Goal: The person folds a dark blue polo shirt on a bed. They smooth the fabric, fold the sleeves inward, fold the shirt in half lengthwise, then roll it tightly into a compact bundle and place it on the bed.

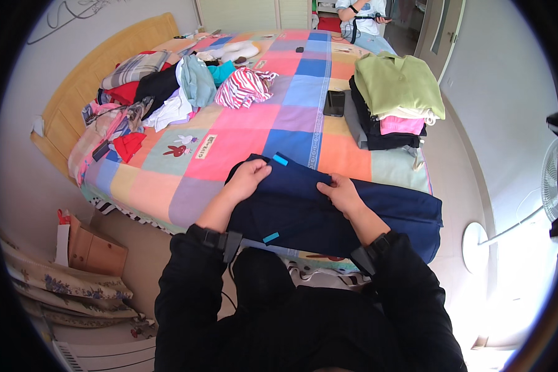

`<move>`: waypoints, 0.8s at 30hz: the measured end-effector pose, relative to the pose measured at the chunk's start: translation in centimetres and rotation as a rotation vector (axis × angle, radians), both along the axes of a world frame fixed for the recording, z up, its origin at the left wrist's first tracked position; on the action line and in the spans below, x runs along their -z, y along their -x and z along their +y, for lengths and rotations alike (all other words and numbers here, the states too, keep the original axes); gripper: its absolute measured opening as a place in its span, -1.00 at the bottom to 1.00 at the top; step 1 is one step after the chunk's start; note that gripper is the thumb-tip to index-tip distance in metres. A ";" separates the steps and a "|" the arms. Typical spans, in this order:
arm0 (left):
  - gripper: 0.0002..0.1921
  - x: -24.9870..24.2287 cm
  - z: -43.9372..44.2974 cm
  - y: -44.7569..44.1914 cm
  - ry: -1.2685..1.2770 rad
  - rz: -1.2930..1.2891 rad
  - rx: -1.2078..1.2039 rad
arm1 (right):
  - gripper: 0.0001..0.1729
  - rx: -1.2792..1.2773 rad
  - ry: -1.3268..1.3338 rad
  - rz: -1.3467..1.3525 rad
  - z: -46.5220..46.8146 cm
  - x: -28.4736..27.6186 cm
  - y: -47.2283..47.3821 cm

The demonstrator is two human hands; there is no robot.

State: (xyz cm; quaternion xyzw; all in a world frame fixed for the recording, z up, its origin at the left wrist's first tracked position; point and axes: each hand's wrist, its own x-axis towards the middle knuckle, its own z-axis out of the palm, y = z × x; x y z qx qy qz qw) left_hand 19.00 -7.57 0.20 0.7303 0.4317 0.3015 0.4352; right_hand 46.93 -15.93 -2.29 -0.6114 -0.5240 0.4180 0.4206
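A navy blue garment [302, 209] with light blue patches lies spread across the near edge of the bed, its right part reaching the bed's right corner. My left hand [249, 179] pinches its far edge beside one blue patch. Farther right, my right hand [342, 193] grips the same far edge between thumb and fingers. Beyond it on the right stands a stack of folded clothes, with a green top [397, 86] uppermost and pink and black pieces below. A loose heap holds a striped red and white cloth [244, 88], a grey-green garment [197, 81] and a black garment [158, 88].
The bed has a checkered bedspread [249, 135] and a wooden headboard [69, 97]. A smartphone [334, 103] lies left of the stack. Another person [365, 21] is at the far end. On the floor are a white fan [476, 246] at right and a wooden cabinet [97, 251] at left.
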 end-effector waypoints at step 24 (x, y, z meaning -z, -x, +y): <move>-0.66 -0.4 -0.4 0.3 0.233 0.205 -0.085 | -0.55 0.120 0.044 -0.541 0.4 -0.1 1.0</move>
